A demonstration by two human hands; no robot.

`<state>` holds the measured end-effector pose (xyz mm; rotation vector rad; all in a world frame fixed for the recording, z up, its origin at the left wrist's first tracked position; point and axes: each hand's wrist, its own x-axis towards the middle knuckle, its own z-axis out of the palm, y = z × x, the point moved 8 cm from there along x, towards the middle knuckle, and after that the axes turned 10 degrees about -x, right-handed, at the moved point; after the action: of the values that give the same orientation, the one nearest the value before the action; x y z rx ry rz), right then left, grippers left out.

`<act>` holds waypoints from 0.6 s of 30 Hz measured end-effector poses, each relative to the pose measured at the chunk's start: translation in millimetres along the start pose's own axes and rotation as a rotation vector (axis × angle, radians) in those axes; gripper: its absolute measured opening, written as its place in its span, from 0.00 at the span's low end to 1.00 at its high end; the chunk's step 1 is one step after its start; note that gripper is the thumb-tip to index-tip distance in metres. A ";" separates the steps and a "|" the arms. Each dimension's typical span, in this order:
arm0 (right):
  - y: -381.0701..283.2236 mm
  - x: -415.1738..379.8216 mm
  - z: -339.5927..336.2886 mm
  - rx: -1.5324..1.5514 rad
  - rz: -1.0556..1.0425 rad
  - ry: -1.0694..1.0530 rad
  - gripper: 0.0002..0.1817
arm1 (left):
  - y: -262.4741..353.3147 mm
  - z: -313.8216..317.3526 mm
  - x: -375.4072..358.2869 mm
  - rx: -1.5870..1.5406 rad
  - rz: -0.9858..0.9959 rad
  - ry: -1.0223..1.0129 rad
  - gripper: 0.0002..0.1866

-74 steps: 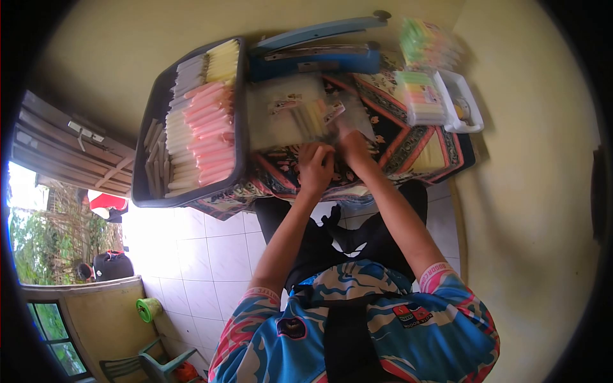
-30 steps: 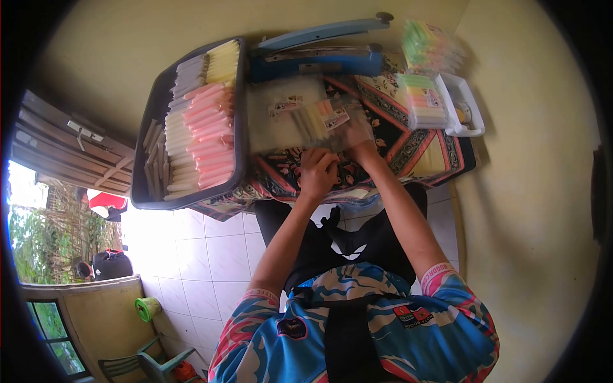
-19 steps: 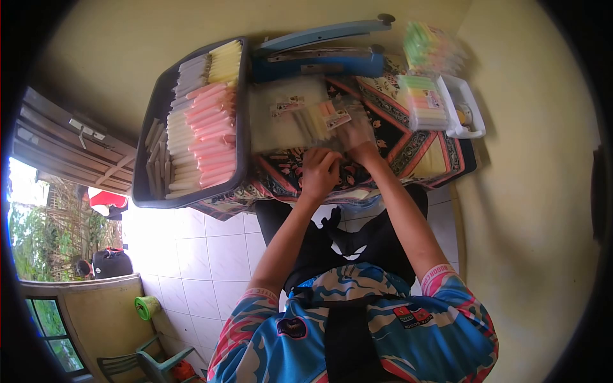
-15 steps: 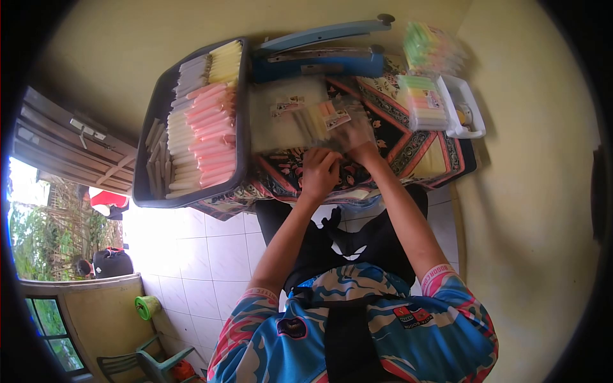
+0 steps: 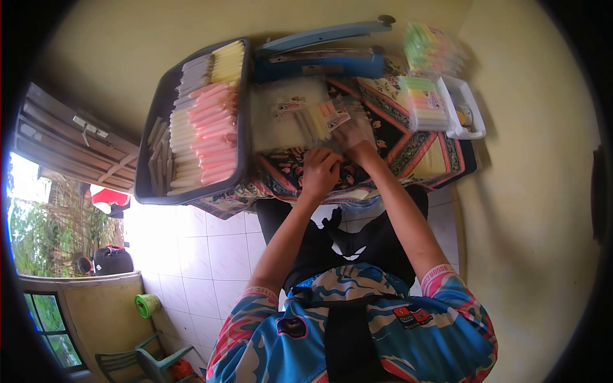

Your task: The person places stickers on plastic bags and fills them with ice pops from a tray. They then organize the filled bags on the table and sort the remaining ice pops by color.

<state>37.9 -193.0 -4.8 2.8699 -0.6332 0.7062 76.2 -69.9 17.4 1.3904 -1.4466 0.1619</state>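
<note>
A clear plastic bag (image 5: 338,119) with a printed label lies over the front of the table, and thin pink, yellow and grey wrapped sticks (image 5: 313,121) show through it. My left hand (image 5: 321,171) is closed, its fingertips pinching the near edge of this bag. On the bag's right side is my right hand (image 5: 355,139), its fingers curled on the film and partly blurred behind it. Left of both hands, a stack of flat clear bags (image 5: 274,131) lies on the patterned cloth (image 5: 408,153).
A black tray (image 5: 241,147) of pink, white, yellow and grey sticks stands at left. Behind is a blue sealer (image 5: 319,67) with its arm raised. Filled packs (image 5: 421,105) lie at right beside a white container (image 5: 469,121); more packs (image 5: 431,48) are stacked behind.
The bag and the sticks in it have shifted very slightly between my hands. Both hands stay in nearly the same place.
</note>
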 end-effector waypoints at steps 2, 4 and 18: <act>8.8 3.4 -1.7 0.104 0.178 -0.083 0.12 | -0.3 0.8 -0.2 0.000 0.002 -0.003 0.07; 10.8 8.2 -6.6 0.111 0.239 -0.108 0.12 | -1.6 1.9 0.0 0.007 0.004 -0.012 0.07; -5.3 25.9 -1.8 -0.217 -0.078 0.010 0.24 | -2.3 5.4 -1.6 0.018 -0.016 -0.042 0.07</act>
<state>60.2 -197.4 8.9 2.6738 -0.5559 0.6001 74.5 -73.4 12.7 1.4271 -1.4717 0.1372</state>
